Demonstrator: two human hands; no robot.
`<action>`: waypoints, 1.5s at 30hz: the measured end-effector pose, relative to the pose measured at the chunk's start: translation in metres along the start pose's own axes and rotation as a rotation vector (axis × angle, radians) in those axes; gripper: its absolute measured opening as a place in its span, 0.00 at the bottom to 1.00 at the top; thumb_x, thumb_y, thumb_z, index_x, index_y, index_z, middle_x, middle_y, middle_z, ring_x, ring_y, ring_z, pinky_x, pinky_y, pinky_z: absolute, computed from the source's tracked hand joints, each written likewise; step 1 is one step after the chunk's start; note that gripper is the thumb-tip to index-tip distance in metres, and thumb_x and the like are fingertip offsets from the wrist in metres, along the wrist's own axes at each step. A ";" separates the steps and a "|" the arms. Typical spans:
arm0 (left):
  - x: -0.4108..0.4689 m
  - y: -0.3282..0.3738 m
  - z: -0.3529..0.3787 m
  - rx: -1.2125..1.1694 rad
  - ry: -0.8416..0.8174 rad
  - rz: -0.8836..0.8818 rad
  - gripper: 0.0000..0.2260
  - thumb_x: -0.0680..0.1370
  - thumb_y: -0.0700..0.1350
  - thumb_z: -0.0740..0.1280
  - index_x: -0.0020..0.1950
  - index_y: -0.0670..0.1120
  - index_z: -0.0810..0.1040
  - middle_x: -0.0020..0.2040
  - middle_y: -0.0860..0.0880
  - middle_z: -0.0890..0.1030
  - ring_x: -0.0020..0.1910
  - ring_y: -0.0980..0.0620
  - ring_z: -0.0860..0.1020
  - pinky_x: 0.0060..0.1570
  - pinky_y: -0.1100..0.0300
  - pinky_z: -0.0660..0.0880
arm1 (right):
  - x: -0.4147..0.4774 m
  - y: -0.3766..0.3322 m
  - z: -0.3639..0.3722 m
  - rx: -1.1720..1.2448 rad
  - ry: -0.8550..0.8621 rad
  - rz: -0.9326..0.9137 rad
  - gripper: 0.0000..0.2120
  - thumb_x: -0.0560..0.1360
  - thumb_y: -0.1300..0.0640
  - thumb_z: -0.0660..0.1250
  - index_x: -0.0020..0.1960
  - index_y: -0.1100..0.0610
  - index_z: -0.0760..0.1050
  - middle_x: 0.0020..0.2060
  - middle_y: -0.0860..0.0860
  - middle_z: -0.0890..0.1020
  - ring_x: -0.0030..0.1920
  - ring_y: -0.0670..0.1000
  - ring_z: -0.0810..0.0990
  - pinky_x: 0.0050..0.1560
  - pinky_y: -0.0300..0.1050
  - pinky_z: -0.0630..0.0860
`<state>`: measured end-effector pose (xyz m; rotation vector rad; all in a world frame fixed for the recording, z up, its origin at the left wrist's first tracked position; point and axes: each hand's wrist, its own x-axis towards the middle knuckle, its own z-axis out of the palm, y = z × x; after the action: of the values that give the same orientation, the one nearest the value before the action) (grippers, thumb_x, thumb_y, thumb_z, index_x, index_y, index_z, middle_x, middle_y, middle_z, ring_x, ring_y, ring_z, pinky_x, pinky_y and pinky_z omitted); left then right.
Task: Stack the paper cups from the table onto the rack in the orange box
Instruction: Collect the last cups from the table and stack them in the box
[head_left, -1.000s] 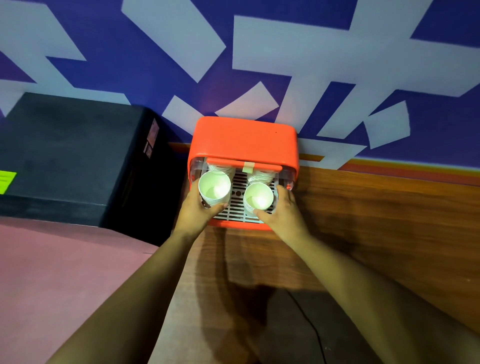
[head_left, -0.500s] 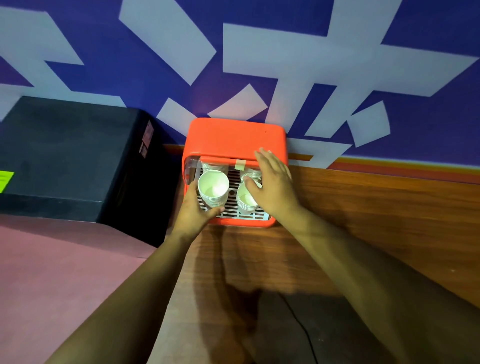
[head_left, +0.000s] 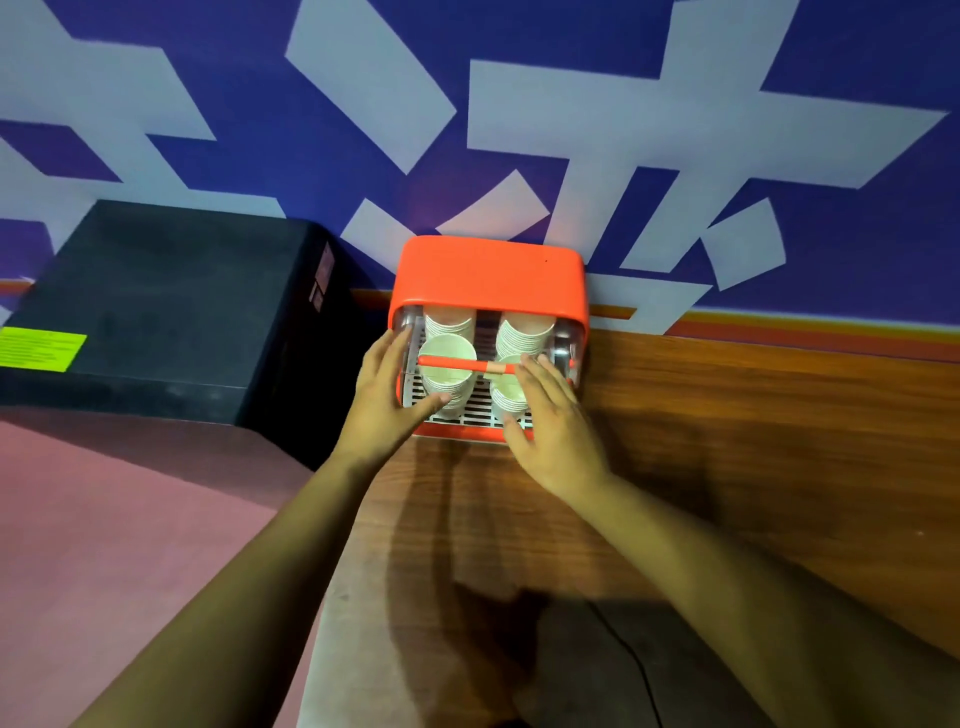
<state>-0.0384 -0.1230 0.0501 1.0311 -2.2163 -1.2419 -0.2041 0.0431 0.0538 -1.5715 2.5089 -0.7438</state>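
Since the frame 0.5 s ago, the orange handle bar (head_left: 449, 362) of the clear cover (head_left: 565, 340) has swung down across the cups, and the right hand (head_left: 550, 426) has come down with it. That hand is open, its straight fingers lying on the bar's right end. The left hand (head_left: 384, 395), also open, lies flat against the left side of the orange box (head_left: 488, 275). 4 stacks of paper cups (head_left: 448, 345) stand on the white slatted rack (head_left: 475, 415) inside. The box sits at the desk's (head_left: 727, 441) far edge, against the wall and just beside a black case (head_left: 171, 312).
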 end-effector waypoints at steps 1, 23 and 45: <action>-0.002 -0.001 0.002 0.038 0.002 0.007 0.38 0.73 0.48 0.78 0.79 0.53 0.63 0.79 0.50 0.58 0.78 0.56 0.57 0.74 0.59 0.58 | -0.006 -0.001 0.002 -0.008 -0.004 -0.010 0.28 0.76 0.53 0.67 0.74 0.60 0.67 0.75 0.53 0.67 0.78 0.51 0.58 0.76 0.38 0.48; 0.003 -0.013 0.031 0.316 0.203 0.044 0.23 0.69 0.49 0.79 0.58 0.48 0.72 0.64 0.43 0.64 0.65 0.43 0.67 0.63 0.49 0.74 | -0.002 0.003 0.011 -0.125 0.076 0.002 0.19 0.73 0.56 0.68 0.63 0.59 0.76 0.63 0.55 0.75 0.64 0.56 0.73 0.64 0.51 0.74; 0.010 -0.018 0.042 0.491 0.262 0.079 0.19 0.69 0.42 0.77 0.51 0.42 0.71 0.63 0.37 0.67 0.62 0.39 0.69 0.54 0.47 0.77 | 0.021 0.012 0.036 -0.417 0.184 -0.025 0.14 0.68 0.63 0.69 0.51 0.56 0.69 0.42 0.57 0.72 0.44 0.60 0.72 0.47 0.54 0.74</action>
<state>-0.0645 -0.1129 0.0125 1.1845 -2.3699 -0.4951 -0.2124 0.0162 0.0209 -1.7223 2.9325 -0.3980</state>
